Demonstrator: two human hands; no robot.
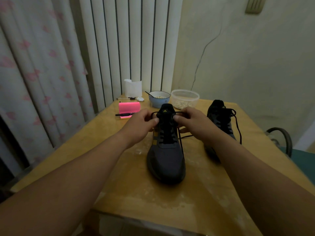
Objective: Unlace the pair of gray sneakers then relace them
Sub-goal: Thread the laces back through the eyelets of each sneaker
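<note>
Head view: mid-frame, curled fingers [154, 120] of the left hand [141, 125] and right hand [192, 123] pinch the black lace [181, 145] at the top of the gray sneaker [166, 155], likely to pull it. The other sneaker [219, 120] sits at right.

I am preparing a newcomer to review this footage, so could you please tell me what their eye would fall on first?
First, the gray sneaker at the middle of the wooden table, toe towards the camera, with the left hand and the right hand each pinching its black lace beside the tongue. Next, the bright pink block at the far left. The second sneaker stands to the right, laces loose.
</note>
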